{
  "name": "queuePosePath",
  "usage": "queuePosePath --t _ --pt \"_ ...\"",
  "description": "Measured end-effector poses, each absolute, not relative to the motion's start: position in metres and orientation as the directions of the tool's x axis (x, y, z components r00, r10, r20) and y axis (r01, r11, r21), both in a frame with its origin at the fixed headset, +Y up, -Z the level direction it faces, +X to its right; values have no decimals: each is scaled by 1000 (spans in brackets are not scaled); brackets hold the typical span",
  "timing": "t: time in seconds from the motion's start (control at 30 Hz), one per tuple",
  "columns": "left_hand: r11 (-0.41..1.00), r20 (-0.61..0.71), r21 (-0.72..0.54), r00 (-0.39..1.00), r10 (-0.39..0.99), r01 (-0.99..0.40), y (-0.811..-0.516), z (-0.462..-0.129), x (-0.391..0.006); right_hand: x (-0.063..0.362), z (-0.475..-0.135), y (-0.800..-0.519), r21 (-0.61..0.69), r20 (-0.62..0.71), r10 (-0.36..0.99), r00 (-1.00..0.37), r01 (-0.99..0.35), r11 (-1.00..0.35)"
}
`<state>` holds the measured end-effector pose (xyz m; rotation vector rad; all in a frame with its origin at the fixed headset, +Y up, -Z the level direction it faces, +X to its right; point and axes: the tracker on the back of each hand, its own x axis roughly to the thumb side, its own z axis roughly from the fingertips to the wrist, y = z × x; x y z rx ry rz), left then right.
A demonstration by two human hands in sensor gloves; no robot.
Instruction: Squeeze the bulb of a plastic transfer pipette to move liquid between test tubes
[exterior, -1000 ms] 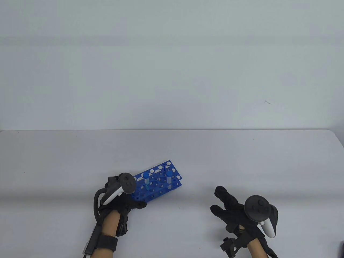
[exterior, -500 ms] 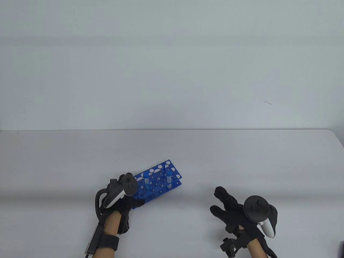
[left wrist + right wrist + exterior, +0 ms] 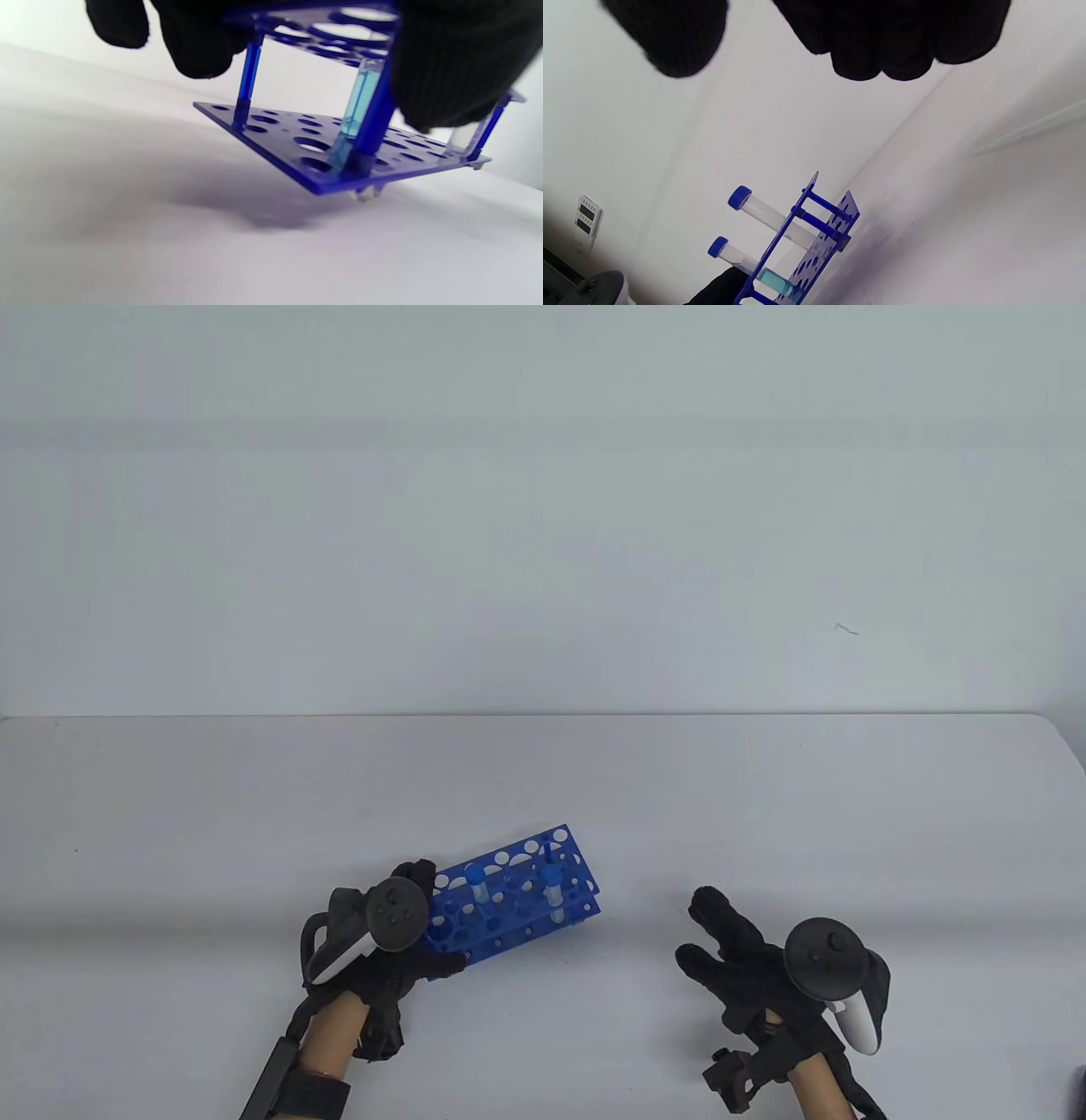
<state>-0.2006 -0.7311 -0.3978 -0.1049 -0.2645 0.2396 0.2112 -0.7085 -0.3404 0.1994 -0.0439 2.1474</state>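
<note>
From the table view, the left hand [image 3: 386, 954] grips the near-left end of the blue rack [image 3: 517, 895]. Two capped test tubes [image 3: 478, 887] stand in it just beyond the fingers. The right hand [image 3: 747, 963] hangs well apart, fingers spread, holding nothing.

In the left wrist view, the gloved fingers [image 3: 441, 67] clamp the rack's top plate, its base lifted off the table [image 3: 127, 220]; a tube of blue liquid [image 3: 358, 101] sits right beside them.

In the right wrist view, a clear pipette [image 3: 1031, 129] lies on the table below the loose fingers.
</note>
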Motion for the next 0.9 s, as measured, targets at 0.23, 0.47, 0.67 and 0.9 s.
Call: queuePosePath --t 0.23,0.47,0.67,0.9 --pt "971 382 -157 896 227 -179 -725 -371 -179 217 -340 -707 25 153 840 -520 -848 -529" --pt "973 455 -187 865 210 -138 -738 -357 -158 218 -340 -707 19 149 843 -516 -851 -525" --pt "975 486 -198 854 186 -100 -744 -354 -151 218 -340 -707 22 149 840 -521 -848 -530" --pt "975 504 -207 846 174 -77 -752 -354 -146 216 -339 -709 34 148 835 -530 -841 -540"
